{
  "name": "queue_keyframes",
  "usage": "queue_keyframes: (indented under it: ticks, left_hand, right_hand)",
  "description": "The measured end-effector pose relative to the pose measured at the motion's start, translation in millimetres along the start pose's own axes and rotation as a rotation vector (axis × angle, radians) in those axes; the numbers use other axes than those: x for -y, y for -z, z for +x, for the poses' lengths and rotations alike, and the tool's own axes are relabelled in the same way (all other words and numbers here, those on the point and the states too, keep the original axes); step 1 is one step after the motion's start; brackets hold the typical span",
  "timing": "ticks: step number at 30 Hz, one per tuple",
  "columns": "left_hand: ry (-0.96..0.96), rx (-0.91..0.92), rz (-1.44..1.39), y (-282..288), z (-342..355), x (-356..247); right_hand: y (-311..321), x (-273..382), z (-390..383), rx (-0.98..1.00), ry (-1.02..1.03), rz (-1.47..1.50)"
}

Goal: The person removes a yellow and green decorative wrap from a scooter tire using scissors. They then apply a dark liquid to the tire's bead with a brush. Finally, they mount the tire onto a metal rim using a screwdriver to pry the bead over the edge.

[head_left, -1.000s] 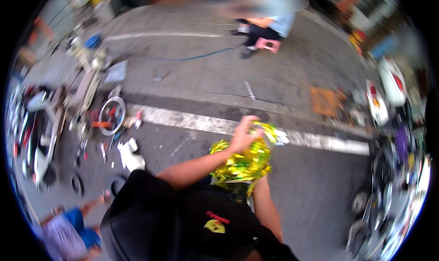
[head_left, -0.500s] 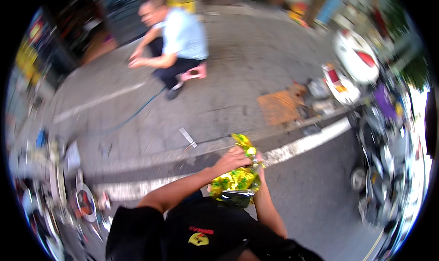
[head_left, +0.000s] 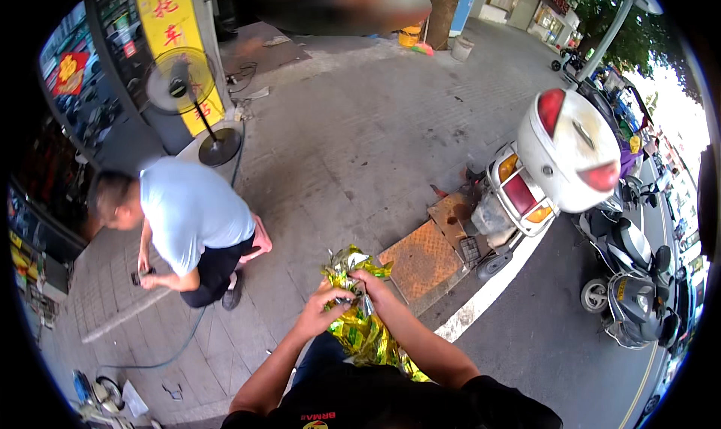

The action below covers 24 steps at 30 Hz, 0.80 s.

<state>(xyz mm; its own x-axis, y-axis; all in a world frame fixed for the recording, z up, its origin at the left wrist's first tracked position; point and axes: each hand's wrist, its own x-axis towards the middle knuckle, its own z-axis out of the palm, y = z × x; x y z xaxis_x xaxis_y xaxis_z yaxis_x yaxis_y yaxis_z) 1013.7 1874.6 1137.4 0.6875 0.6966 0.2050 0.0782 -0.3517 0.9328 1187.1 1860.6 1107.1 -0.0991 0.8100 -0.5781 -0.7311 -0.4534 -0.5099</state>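
A crumpled, shiny gold-green foil wrapper (head_left: 360,337) with silver on its inner side hangs in front of my black shirt. My left hand (head_left: 323,309) grips its upper part, fingers curled around the foil near the top. Close beside it, my right hand (head_left: 378,292) pinches the same upper part from the right. Bunched foil sticks up above both hands, while the lower end reaches down to my shirt. Whatever the wrapper may contain is hidden.
To the left, a person in a light blue shirt (head_left: 194,215) sits on a pink stool (head_left: 260,239). Behind them is a standing fan (head_left: 180,83). At right stand a white scooter top box (head_left: 574,151) and a grey scooter (head_left: 635,301). A rusty metal plate (head_left: 420,260) lies ahead.
My view has swung, and the seated person and parked scooters now look nearer. My hands have come together at the wrapper's upper end, and the foil hangs longer below them.
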Motion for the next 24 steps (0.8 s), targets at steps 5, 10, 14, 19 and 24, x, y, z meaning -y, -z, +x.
queue_keyframes:
  ticks: [5, 10, 14, 19, 24]
  left_hand:
    - [-0.103, 0.087, 0.134, 86, 278, -34]
    - [0.041, -0.036, -0.168, 124, 501, 31]
    - [0.512, 0.377, -0.323, 95, 635, 203]
    - [0.475, 0.093, -0.619, 121, 886, 260]
    - [0.341, 0.217, -0.681, 225, 1166, 316]
  right_hand:
    - [-63, 257, 77, -0.178, 0.345, -0.03]
    - [24, 492, 207, -0.082, 0.702, 0.447]
    - [26, 640, 370, -0.278, 0.978, 0.308]
    - [-120, 827, 535, -0.023, 0.439, 0.524]
    - [-192, 1076, 688, 0.158, 0.523, 0.504]
